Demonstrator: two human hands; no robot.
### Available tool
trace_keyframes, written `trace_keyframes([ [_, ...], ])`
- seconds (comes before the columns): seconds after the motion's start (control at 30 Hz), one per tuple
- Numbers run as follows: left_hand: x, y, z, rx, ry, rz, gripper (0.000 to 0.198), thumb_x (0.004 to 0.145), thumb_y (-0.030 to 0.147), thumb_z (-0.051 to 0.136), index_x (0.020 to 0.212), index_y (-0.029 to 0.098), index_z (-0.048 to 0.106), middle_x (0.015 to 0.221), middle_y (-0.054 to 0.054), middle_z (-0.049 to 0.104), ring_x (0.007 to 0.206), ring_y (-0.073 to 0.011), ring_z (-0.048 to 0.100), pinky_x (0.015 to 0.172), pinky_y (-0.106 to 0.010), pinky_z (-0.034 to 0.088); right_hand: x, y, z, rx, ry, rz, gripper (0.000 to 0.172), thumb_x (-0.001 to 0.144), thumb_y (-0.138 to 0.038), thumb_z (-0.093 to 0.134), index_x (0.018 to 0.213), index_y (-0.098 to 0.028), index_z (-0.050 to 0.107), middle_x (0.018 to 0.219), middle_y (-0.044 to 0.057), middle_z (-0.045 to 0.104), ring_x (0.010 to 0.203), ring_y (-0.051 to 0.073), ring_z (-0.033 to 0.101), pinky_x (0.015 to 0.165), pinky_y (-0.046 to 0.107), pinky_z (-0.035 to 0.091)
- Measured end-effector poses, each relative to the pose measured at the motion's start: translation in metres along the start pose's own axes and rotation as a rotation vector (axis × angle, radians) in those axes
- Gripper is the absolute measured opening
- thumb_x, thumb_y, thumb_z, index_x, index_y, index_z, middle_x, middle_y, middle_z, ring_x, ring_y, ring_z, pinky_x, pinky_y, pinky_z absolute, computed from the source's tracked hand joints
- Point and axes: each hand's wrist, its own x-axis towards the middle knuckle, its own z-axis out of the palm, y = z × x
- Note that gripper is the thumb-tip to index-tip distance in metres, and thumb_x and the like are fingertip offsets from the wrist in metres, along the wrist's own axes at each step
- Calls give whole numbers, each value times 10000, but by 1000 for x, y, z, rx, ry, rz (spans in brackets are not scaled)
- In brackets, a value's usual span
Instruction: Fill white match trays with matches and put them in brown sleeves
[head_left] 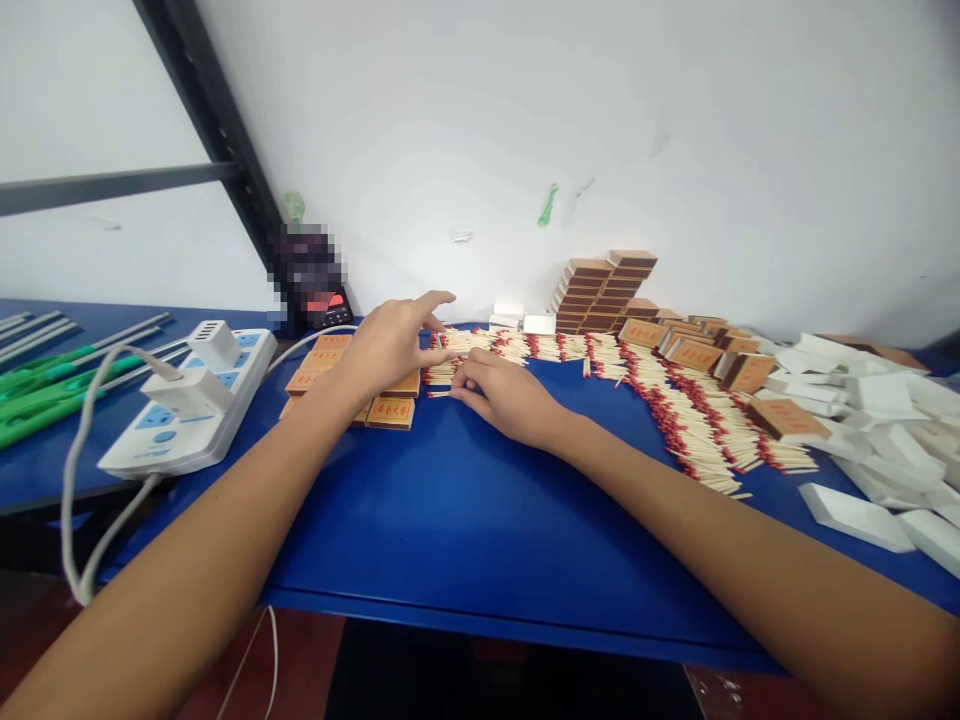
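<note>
Several risks sit around your hands, as I judge it. At the far left, the power strip (187, 400) lies on the blue table (450, 520) with its white cable (75, 470) looping off the front edge. A snag from your left forearm could drag it toward the matches.

Your left hand (394, 345) hovers loosely open over the small pile of printed matchboxes (390, 412), index finger stretched out and thumb down near the first matches. A nudge from the wrist could topple that pile.

The matches (525, 347) lie in a long row of red-tipped bundles, running from between your hands off to the right. Sweeping them too hard could scatter them or rub the heads together, and with so many touching, one spark could spread.

Your right hand (506, 398) rests on the row's left end with its fingers curled under. I cannot tell whether they grip any matches or only press on them.

The printed matchboxes by your left hand are shut, so their contents are hidden. The brown stack (600, 290) against the wall shows only its sides. Loose printed boxes (780, 418) lie on the matches further right. The white trays (855, 515) heaped at the far right look empty where their insides show.
</note>
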Motion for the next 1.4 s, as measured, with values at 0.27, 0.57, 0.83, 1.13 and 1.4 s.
trace_keyframes([
  [0.27, 0, -5, 3, -30, -44, 24, 679, 852, 295, 855, 1466, 222, 575, 1127, -55, 828, 958, -246, 766, 844, -331, 507, -6, -2, -19, -136, -8, 62, 133, 1091, -229, 510, 1088, -179, 633, 1166, 91, 620, 892, 194, 614, 760, 314, 420],
  [0.57, -2, 3, 3, -211, -79, 64, 703, 813, 409, 901, 1437, 234, 630, 1097, -49, 839, 937, -231, 769, 841, -319, 513, -6, 8, -31, -292, 147, 151, 161, 1084, -244, 508, 1106, -164, 646, 1176, 125, 635, 946, 249, 635, 707, 338, 405],
  [0.83, -1, 2, 3, -254, -80, 54, 668, 812, 411, 894, 1413, 248, 653, 1089, -37, 839, 886, -212, 766, 852, -320, 536, -9, 11, -29, -186, 220, 37, 139, 1069, -241, 500, 1075, -192, 630, 1131, 106, 633, 943, 235, 633, 745, 332, 426],
  [1.13, -2, -9, -3, -99, 28, -15, 595, 859, 329, 840, 1409, 243, 632, 1089, -61, 824, 966, -260, 769, 874, -357, 548, -9, -2, -10, -139, 85, -77, 217, 1079, -235, 506, 1179, -192, 694, 1142, 103, 620, 931, 208, 615, 789, 328, 451],
  [1.4, -1, -6, -2, -34, -11, -20, 610, 864, 331, 827, 1423, 235, 601, 1109, -65, 827, 950, -262, 767, 866, -360, 539, -7, -7, -5, -107, 4, -49, 190, 1075, -233, 534, 1113, -204, 717, 1119, 78, 595, 909, 185, 594, 782, 309, 434],
])
